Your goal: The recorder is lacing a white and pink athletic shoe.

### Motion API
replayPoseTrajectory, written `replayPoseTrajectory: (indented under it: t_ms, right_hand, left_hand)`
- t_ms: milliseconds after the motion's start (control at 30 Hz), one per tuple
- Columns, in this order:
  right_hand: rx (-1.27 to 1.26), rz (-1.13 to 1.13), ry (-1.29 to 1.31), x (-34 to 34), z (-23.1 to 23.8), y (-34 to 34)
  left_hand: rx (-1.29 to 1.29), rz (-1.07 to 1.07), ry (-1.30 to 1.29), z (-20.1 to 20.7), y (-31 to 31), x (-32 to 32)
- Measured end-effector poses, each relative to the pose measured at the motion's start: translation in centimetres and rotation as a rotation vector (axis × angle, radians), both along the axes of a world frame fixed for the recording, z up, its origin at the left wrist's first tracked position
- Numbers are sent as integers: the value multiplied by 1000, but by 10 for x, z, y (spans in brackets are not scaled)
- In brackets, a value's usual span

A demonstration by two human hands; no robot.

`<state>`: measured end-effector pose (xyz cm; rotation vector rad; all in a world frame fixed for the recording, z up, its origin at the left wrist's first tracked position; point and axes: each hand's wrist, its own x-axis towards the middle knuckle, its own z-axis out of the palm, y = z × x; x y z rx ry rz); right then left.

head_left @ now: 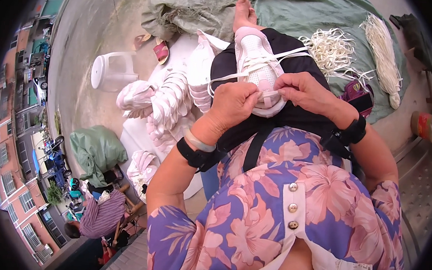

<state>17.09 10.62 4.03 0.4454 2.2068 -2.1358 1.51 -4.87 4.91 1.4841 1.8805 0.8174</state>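
Observation:
A white and pink shoe upper (255, 51) lies lengthwise over my black-trousered lap. A white shoelace (291, 54) crosses its middle, and its loose ends trail out to both sides. My left hand (231, 105) is closed, thumb and fingers pinching the near part of the upper from the left. From the other side my right hand (307, 95) pinches the same part, close to the left fingertips. A short pale strip shows between the two pinches. Whether it is the tongue or a lace I cannot tell.
Stacked pink-white uppers (171, 100) lie on my left, near a white plastic stool (112, 70). Loose white laces (332, 49) and a lace bundle (383, 58) rest on green sheeting (302, 11) at right, by a purple pouch (357, 96). Another person (103, 214) sits lower left.

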Motion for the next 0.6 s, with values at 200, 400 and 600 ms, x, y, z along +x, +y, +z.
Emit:
replayPoseTrajectory:
  t_ms: [200, 400, 600]
  right_hand:
    - [-116, -73, 20, -7, 2, -3]
    - [-217, -89, 19, -11, -3, -8]
    - [-204, -42, -25, -11, -11, -12]
  left_hand:
    - [-43, 95, -339, -9, 8, 12]
    - [-213, 132, -738, -3, 10, 11]
    - [-284, 126, -760, 3, 4, 7]
